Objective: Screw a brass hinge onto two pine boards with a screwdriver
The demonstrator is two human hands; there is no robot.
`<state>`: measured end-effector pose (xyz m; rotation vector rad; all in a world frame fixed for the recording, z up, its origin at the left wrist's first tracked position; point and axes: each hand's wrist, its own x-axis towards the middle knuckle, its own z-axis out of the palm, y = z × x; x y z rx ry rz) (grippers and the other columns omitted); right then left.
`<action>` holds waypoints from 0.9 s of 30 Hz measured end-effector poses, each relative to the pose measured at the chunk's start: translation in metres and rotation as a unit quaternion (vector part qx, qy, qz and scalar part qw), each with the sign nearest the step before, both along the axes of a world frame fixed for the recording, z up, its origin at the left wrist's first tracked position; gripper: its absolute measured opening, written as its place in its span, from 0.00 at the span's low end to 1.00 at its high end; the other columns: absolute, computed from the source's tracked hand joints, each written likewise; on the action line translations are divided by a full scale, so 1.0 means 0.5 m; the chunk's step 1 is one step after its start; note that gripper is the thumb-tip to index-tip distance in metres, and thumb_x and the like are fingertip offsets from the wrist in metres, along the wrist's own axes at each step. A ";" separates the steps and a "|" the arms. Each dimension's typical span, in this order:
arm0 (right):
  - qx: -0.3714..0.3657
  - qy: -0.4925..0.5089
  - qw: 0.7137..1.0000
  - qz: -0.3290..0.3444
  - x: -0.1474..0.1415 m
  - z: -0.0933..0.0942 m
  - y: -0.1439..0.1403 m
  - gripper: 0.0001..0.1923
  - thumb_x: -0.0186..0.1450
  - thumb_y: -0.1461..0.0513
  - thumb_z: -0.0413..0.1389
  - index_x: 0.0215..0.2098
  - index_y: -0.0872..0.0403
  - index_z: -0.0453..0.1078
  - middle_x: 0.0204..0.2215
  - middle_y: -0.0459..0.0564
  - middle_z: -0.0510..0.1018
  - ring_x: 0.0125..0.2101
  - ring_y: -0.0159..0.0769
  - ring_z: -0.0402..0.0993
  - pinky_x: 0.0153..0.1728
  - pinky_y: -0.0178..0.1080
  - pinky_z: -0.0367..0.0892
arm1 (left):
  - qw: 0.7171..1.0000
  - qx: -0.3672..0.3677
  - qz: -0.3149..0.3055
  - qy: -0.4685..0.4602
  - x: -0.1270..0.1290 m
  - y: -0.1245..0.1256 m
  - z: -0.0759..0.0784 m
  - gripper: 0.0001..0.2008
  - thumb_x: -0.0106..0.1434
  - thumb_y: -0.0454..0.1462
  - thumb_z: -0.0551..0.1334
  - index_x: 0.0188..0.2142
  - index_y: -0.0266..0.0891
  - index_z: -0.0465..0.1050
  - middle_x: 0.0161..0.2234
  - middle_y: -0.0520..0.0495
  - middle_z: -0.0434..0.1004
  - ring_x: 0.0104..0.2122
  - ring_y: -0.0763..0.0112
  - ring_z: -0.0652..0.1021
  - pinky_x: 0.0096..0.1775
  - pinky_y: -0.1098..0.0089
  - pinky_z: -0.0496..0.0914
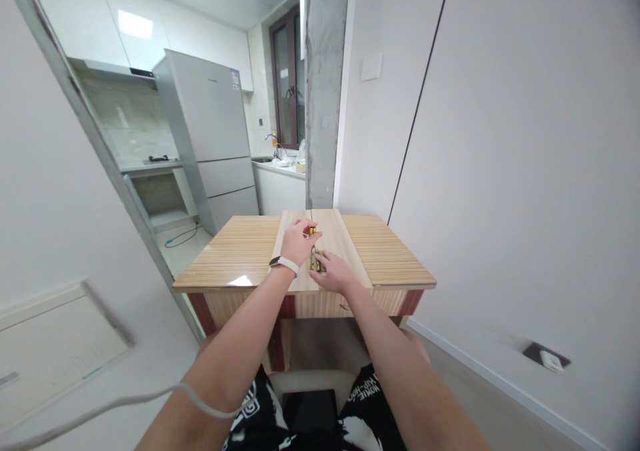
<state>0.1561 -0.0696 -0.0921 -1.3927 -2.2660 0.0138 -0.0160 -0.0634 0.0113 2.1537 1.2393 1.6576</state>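
My left hand (299,239), with a pale-banded watch on its wrist, is closed around a small yellow-and-black handle (313,231), which looks like a short screwdriver's. Just below it on the wooden boards (345,243) lies a brass-coloured metal piece (315,261), seemingly a hinge, over the seam between two boards. My right hand (334,272) bends over this piece, its thumb and fingers pressed against it and partly covering it. Fine details between the fingers are too small to make out.
The boards rest across a striped wooden table (230,254) with a drawer front. A grey concrete pillar (327,104) and white wall panels stand behind and to the right. A fridge (210,124) and sink counter are at back left. A white cable (125,401) crosses at lower left.
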 end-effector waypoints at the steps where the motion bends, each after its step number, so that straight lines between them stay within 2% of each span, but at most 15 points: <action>1: 0.000 -0.001 1.000 -0.001 0.000 0.000 -0.001 0.36 0.66 0.41 0.54 0.66 0.49 0.66 0.64 0.57 0.67 0.61 0.50 0.65 0.63 0.48 0.58 | 1.000 -0.002 0.005 -0.001 0.000 0.001 0.000 0.11 0.59 0.35 0.72 0.42 0.41 0.79 0.38 0.49 0.75 0.31 0.72 0.77 0.40 0.66 0.75; 5: -0.003 -0.003 1.000 -0.005 0.000 0.000 -0.002 0.36 0.67 0.41 0.53 0.66 0.49 0.66 0.64 0.57 0.66 0.62 0.50 0.64 0.63 0.48 0.58 | 1.000 -0.009 0.016 -0.009 0.001 0.001 0.000 0.09 0.59 0.34 0.71 0.41 0.42 0.80 0.35 0.49 0.74 0.31 0.71 0.77 0.41 0.66 0.74; 14: 0.004 0.001 1.000 -0.003 0.001 0.001 -0.003 0.35 0.67 0.41 0.53 0.65 0.50 0.67 0.63 0.57 0.67 0.62 0.49 0.65 0.63 0.48 0.58 | 0.999 -0.034 -0.025 -0.017 0.006 0.001 -0.001 0.10 0.62 0.31 0.68 0.44 0.42 0.80 0.40 0.47 0.78 0.34 0.71 0.79 0.44 0.66 0.76; 20: -0.005 0.002 1.000 -0.016 0.001 -0.003 -0.001 0.36 0.66 0.41 0.55 0.66 0.50 0.67 0.66 0.58 0.64 0.64 0.52 0.62 0.64 0.50 0.56 | 0.998 -0.030 -0.053 -0.019 0.003 -0.001 -0.001 0.18 0.64 0.28 0.64 0.52 0.42 0.76 0.45 0.45 0.80 0.40 0.68 0.80 0.47 0.64 0.77; 24: -0.004 0.006 1.000 -0.009 0.000 0.001 -0.003 0.35 0.66 0.42 0.54 0.66 0.48 0.66 0.65 0.56 0.65 0.63 0.51 0.63 0.64 0.50 0.57 | 0.998 -0.026 -0.060 -0.022 0.003 -0.005 0.000 0.11 0.65 0.30 0.64 0.46 0.41 0.78 0.43 0.45 0.79 0.37 0.70 0.80 0.43 0.67 0.78; 27: -0.002 0.003 1.000 -0.004 -0.001 0.004 -0.004 0.34 0.66 0.42 0.54 0.66 0.48 0.66 0.64 0.55 0.67 0.62 0.49 0.64 0.63 0.48 0.58 | 0.999 -0.009 -0.037 -0.019 0.002 -0.006 0.002 0.09 0.61 0.32 0.69 0.43 0.40 0.79 0.43 0.46 0.77 0.36 0.71 0.79 0.42 0.67 0.77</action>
